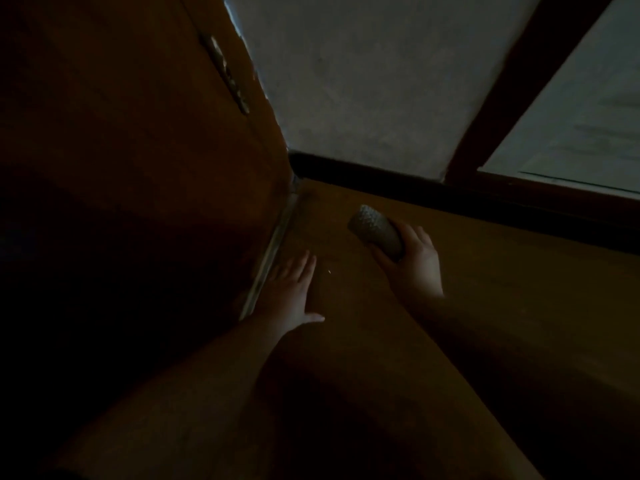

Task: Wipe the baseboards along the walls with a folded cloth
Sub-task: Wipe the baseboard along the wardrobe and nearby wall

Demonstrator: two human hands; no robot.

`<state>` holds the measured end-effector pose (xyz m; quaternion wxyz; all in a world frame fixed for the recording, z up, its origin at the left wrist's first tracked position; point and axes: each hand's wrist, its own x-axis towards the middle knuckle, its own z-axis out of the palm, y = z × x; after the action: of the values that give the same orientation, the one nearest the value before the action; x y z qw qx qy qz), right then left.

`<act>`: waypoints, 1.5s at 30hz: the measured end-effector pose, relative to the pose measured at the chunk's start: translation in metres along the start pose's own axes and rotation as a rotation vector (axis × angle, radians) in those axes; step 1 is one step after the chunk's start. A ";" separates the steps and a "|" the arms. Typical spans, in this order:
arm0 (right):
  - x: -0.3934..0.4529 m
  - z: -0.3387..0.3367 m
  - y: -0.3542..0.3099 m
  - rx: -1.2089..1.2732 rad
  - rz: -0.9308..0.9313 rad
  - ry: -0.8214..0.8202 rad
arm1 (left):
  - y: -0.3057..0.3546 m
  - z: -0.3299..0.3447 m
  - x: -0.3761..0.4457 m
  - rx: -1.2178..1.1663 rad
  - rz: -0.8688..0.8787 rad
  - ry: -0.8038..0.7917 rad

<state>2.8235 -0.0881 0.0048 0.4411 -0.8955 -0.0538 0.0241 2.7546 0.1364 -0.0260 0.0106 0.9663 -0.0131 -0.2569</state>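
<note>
Head view, pretty dark. Right hand (pixel 414 261) grips folded cloth (pixel 377 232), fingers wrapped round it, cloth poking out up-left toward corner. Dark baseboard (pixel 398 176) runs along bottom of pale wall (pixel 363 81), long axis left to right, sitting beyond cloth, near but not touching. Left hand (pixel 292 289) flat on floor (pixel 485 289), fingers straight, holding nothing, beside metal door track (pixel 273 251). Right hand clearly nearer the baseboard, so probably just reaches forward to wipe.
</note>
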 end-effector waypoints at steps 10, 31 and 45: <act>0.073 0.081 -0.014 0.014 -0.010 -0.054 | -0.013 0.015 0.015 -0.055 0.013 -0.146; 0.157 0.156 -0.047 0.033 0.384 -0.134 | 0.007 0.019 0.028 0.055 -0.134 -0.207; 0.086 0.006 0.075 -0.131 0.464 0.111 | -0.002 0.007 0.019 0.084 -0.012 -0.218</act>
<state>2.9141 -0.1184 -0.0574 0.3668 -0.9106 0.1763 0.0722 2.7679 0.1376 -0.0413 -0.0328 0.9323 -0.0192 -0.3596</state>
